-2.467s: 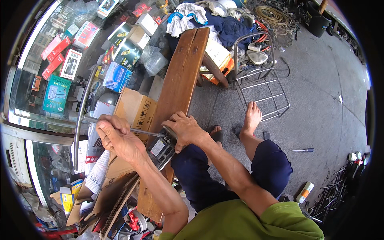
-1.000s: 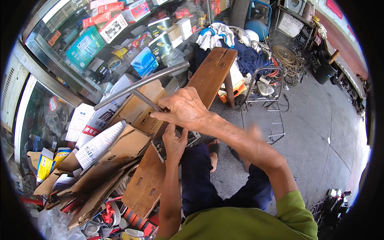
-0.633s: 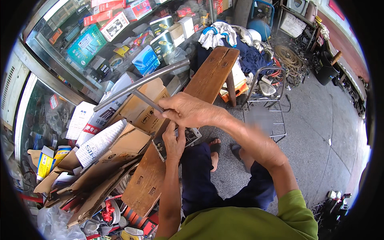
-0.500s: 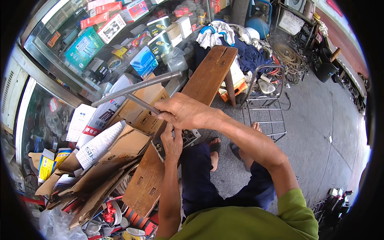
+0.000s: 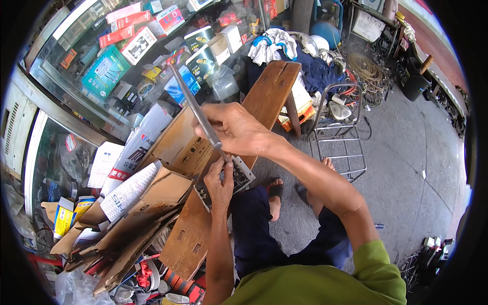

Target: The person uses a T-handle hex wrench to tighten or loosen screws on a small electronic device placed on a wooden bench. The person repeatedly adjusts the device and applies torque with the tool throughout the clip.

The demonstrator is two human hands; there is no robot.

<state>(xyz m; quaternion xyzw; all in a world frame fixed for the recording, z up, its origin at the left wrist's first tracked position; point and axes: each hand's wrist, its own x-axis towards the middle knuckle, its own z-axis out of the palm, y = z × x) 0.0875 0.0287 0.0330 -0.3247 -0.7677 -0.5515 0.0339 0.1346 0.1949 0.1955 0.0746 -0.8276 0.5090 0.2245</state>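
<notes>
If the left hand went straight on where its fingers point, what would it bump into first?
The left hand would probably bump the right hand first, though depth is hard to judge.

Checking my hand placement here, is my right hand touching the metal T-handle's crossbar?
Cannot tell. In the head view, the metal T-handle's crossbar passes in front of the blurred fingers of the right hand; neither contact nor gap shows plainly.

Partly hiding the fingers of the right hand [image 5: 238,130] behind the bar of the T-handled tool [image 5: 188,92], toward ten o'clock, slightly blurring. Concealing its tip at the left hand [image 5: 219,183], toward seven; covering part of the metal mechanism [image 5: 244,173]. Cutting off the green shirt [image 5: 305,282] near six.
</notes>
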